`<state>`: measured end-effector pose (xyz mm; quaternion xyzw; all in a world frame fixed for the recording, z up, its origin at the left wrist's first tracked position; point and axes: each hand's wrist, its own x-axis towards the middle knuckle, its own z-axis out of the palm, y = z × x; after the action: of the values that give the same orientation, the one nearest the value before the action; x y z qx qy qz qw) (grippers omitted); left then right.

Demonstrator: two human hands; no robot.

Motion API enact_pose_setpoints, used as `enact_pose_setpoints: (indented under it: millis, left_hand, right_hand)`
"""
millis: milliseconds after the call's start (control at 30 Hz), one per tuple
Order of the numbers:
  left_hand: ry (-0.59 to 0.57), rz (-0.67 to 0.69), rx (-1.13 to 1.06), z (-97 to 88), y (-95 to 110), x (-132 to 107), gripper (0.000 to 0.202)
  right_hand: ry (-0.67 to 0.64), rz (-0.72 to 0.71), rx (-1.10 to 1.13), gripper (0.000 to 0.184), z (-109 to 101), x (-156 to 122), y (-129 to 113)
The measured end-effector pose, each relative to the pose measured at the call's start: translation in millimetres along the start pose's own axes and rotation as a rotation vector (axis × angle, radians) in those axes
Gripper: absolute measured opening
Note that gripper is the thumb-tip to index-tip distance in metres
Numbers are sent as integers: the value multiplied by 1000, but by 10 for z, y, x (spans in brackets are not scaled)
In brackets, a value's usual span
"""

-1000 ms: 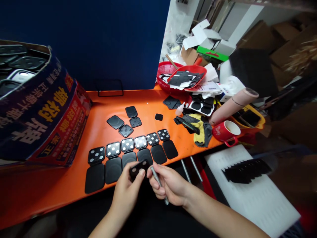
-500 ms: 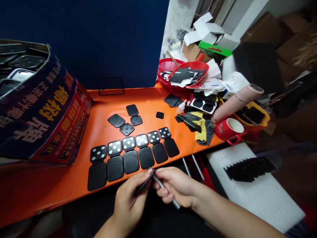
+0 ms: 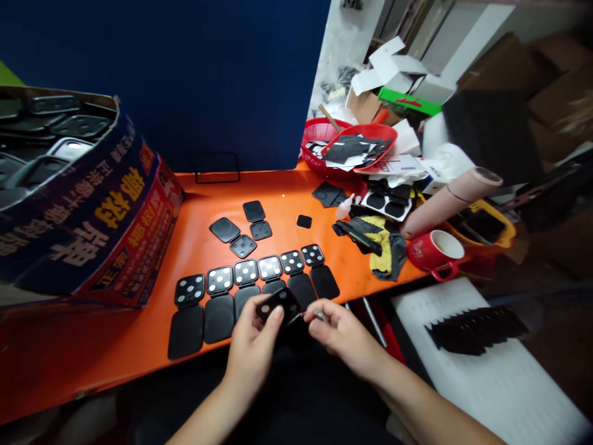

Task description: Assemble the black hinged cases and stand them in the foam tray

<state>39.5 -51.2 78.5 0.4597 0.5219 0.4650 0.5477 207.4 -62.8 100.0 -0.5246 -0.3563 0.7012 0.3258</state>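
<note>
My left hand [image 3: 254,337] is closed on a small black plate [image 3: 286,301] with round pale spots, tilted up between thumb and fingers. My right hand [image 3: 340,330] pinches a silver pen-like metal tool [image 3: 320,315]. Its thin tip is at the plate's right edge; whether it touches, I cannot tell. Behind my hands runs a row of opened, hinged black plates [image 3: 186,332], their upper parts dotted with white spots. My left hand and the held plate hide some of these. Two more opened hinged pieces [image 3: 225,230] lie farther back.
A carton [image 3: 125,247] full of black pieces stands left on the orange table [image 3: 115,346]. A red basket [image 3: 308,148], cloth [image 3: 386,244], mug [image 3: 435,253] and pink bottle [image 3: 451,201] crowd the right. Black pieces [image 3: 477,330] stand on white foam [image 3: 430,309].
My left hand has raised and turned the plate so that its spotted face shows. My right hand has turned the tool, and its handle is now mostly hidden. The view has shifted slightly.
</note>
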Motion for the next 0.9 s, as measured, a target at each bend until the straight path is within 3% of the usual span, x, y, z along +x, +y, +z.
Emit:
enact_pose_setpoints:
  millis: [100, 200, 267, 400, 467, 567, 733, 833, 900]
  left_hand:
    - [-94, -188, -198, 183, -48, 166, 30]
    - [-255, -192, -196, 397, -134, 314, 40]
    - [-345, -27, -19, 523, -200, 407, 47]
    - [-550, 470, 688, 694, -368, 562, 56]
    - [-626, 607, 958, 751, -477, 608, 62]
    - [-644, 669, 1164, 819, -634, 624, 68]
    - [-645, 692, 1168, 847, -636, 594, 69]
    - [-590, 684, 1157, 649, -449, 756, 60]
    - [-420, 609, 1199, 339, -298, 1003, 50]
  right_hand:
    - [172, -191, -483, 20, -149, -43, -13]
    - [237, -218, -654, 23, -442, -33, -81]
    - [307, -215, -686, 28, -733, 52, -145]
    - [455, -177, -893, 29, -1332, 422, -221]
    - [475, -150, -997, 29, -1512, 637, -204]
    - [507, -133, -1049, 30, -1581, 872, -130]
    - [618, -157, -1048, 18, -1455, 899, -47]
    - [675, -226, -1008, 23, -1380, 760, -59]
    - [711, -286, -929, 32, -1323, 643, -73]
